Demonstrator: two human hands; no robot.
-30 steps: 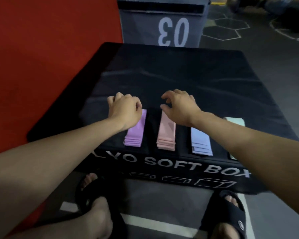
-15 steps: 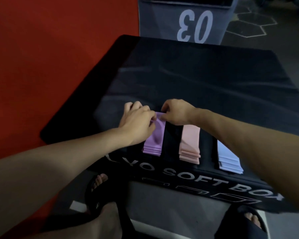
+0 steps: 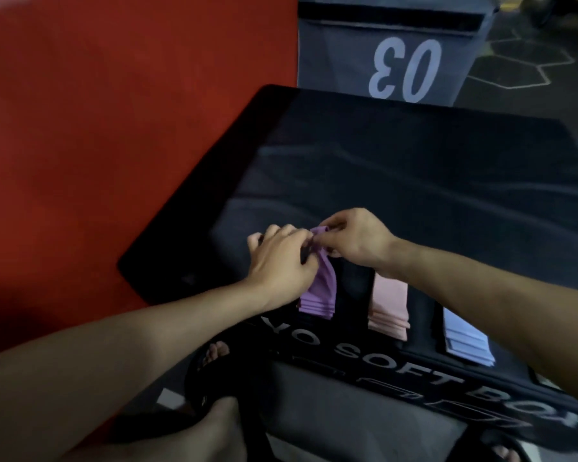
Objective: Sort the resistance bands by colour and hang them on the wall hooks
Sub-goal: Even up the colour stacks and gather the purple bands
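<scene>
**Both hands pinch the purple bands at their far end**

The left hand [image 3: 281, 258] and right hand [image 3: 354, 240] meet over the far end of the purple bands [image 3: 321, 288], fingers and thumbs curled and pinching the material. That end is gathered into a narrow, creased bunch and lifted a little off the box [image 3: 414, 181]; the near end lies flat as a neat stack with stepped layered edges, close to the box's front edge. How many layers the fingers hold is hard to tell in the dim, soft picture.

Right of it, apart by a strip of black, lies the pink stack [image 3: 389, 308], flat and straight. Farther right sits the pale blue stack [image 3: 464, 341], partly hidden under the right forearm. All three lie side by side along the front of the black box, above its white lettering. A red mat [image 3: 97, 145] lies left of the box; a grey box marked 03 [image 3: 404, 65] stands beyond.
</scene>
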